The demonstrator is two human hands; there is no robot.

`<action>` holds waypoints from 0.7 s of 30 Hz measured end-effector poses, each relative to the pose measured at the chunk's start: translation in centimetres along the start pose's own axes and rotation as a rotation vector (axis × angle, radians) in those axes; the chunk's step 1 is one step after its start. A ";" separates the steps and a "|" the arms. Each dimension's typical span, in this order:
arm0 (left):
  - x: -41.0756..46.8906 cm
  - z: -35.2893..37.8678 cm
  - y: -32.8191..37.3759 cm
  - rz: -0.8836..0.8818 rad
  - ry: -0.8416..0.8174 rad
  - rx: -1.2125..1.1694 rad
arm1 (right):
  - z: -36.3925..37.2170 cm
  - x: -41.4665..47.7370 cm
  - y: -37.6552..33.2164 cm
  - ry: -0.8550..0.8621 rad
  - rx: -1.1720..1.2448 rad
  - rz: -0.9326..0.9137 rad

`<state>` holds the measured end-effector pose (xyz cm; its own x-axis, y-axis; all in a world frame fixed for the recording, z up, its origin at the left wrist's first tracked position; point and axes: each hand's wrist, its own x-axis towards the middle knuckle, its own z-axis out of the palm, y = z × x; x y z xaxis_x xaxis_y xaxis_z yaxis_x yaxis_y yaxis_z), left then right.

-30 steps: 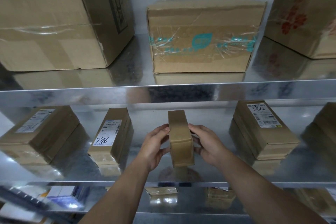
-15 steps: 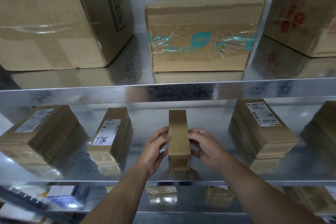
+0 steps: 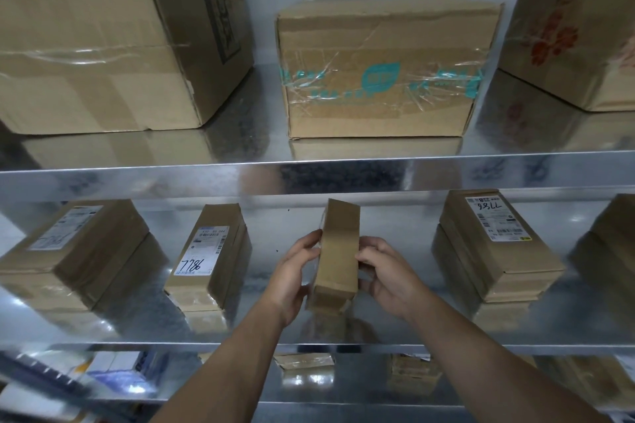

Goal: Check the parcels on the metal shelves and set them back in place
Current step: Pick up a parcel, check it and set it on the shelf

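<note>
Both hands on the narrow parcel, straight under the teal-taped box

My left hand and right hand clasp the narrow parcel between them, fingers curled against its two broad sides. It stands on edge, leaning a little, one level below the teal-taped box, low over the middle shelf. I can't tell whether its base touches the metal. I judge it light and stiff: plain cardboard, small enough for one hand, with glossy tape that could slide under my fingers. A flap at its near bottom corner looks loose, so I'd grip the broad sides at mid-length, never that corner. Below and left of the teal-taped box lies the parcel marked 7786, and below and right of it another labelled parcel.
</note>
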<state>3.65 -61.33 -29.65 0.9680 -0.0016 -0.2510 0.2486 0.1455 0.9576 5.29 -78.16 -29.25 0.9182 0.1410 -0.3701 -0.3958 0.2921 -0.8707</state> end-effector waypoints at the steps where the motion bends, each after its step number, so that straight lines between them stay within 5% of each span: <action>1: 0.1 0.1 0.3 0.001 0.003 -0.006 | 0.0 0.0 -0.1 -0.015 0.008 -0.014; 15: 0.6 -0.8 1.3 -0.105 0.120 -0.246 | -0.7 0.2 -0.9 -0.006 0.104 -0.052; 21: 0.6 -1.2 1.2 -0.081 0.102 -0.141 | -1.2 0.4 -0.5 0.004 0.087 -0.067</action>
<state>4.51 -59.98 -28.79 0.9347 0.0803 -0.3462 0.3111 0.2859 0.9063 5.88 -79.38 -29.33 0.9427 0.1143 -0.3133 -0.3329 0.3817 -0.8623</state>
